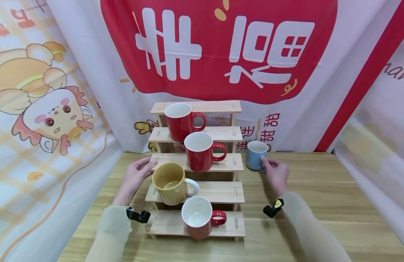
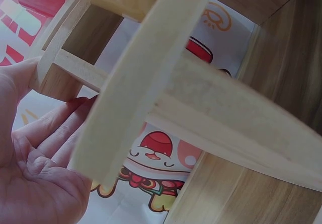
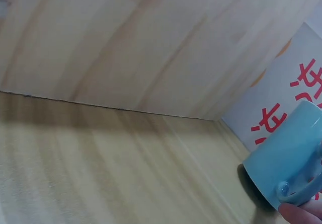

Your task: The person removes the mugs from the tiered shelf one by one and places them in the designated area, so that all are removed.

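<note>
My left hand [image 1: 136, 178] grips the left end of the middle step of a stepped wooden rack [image 1: 221, 217]; in the left wrist view the thumb is on one side of the wood and the fingers [image 2: 55, 128] on the other. To the rack's right, my right hand [image 1: 276, 174] pinches the handle of a light blue mug [image 1: 254, 160]. This mug [image 3: 287, 158] is close to the table in the right wrist view; whether it touches is unclear. On the rack are two red mugs [image 1: 177, 125] [image 1: 199, 156], a yellow mug with a white handle [image 1: 172, 187], and another red mug [image 1: 198, 222] lowest.
The rack stands on a wood-grain table [image 1: 320, 203], its back near a printed cloth [image 1: 218, 47] with a large red panel. More printed cloth [image 1: 41, 145] hangs along the left side, and a pale one [image 1: 379, 138] on the right.
</note>
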The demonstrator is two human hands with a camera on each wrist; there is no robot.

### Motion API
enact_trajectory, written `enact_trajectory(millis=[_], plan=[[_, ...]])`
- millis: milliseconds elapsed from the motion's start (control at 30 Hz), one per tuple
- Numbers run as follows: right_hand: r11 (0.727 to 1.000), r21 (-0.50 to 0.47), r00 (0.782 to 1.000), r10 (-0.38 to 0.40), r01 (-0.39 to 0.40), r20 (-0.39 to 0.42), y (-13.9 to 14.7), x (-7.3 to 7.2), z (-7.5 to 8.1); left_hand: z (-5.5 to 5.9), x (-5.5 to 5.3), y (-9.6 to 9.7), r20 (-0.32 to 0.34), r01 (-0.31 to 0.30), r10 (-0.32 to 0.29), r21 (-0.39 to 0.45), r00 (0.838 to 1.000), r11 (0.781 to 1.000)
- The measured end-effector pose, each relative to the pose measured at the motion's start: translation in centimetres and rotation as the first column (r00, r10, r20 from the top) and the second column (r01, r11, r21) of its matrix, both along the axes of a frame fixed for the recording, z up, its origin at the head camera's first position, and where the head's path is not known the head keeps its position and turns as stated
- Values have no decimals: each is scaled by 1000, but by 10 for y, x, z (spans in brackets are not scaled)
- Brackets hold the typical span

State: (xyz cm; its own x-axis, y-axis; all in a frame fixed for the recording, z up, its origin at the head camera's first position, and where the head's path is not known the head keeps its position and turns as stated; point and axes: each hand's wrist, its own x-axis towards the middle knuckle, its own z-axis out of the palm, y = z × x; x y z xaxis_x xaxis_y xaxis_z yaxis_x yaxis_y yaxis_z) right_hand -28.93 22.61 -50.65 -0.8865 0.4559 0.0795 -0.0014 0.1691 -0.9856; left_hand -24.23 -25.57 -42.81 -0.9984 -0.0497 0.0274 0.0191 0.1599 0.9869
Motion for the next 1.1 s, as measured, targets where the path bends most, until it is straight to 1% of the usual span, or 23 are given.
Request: enact_trajectory(millis=[133, 233, 367, 467, 600, 733, 800, 900, 967, 1100], plan=[[1000, 26, 1000, 8, -8, -6, -1, 6, -6, 0, 0, 0, -1, -1, 1, -3, 1000, 1000], [1000, 15, 1000, 16, -16, 6, -2, 9, -9, 1, 0, 0, 3, -4, 4, -7, 1000, 1000], [1000, -20, 1000, 19, -18, 20, -3, 11, -8, 1, 1, 0, 6, -10, 10, -9, 1000, 1000], [999, -28, 1000, 19, -19, 23, -2, 11, -7, 0, 0, 0, 4, -9, 9, -12, 1000, 1000], [1000, -23, 999, 22, -21, 24, -1, 11, -6, 0, 0, 0, -1, -5, 5, -14, 1000, 1000], [1000, 4, 1000, -1, 1, 26, 1, 11, -3, 1, 1, 0, 6, -4, 4, -17, 1000, 1000], [1000, 24, 1000, -12, 12, 23, 3, 10, 2, 1, 1, 0, 10, -4, 4, -19, 1000, 1000], [1000, 24, 1000, -18, 18, 3, 4, 10, 15, 0, 0, 0, 9, -4, 4, -20, 1000, 1000], [1000, 10, 1000, -13, 14, -24, 4, 10, 27, -1, -1, 0, 4, -4, 4, -17, 1000, 1000], [1000, -21, 997, 8, -10, -74, 3, 11, 54, -3, -2, -1, -3, -4, 4, -9, 1000, 1000]])
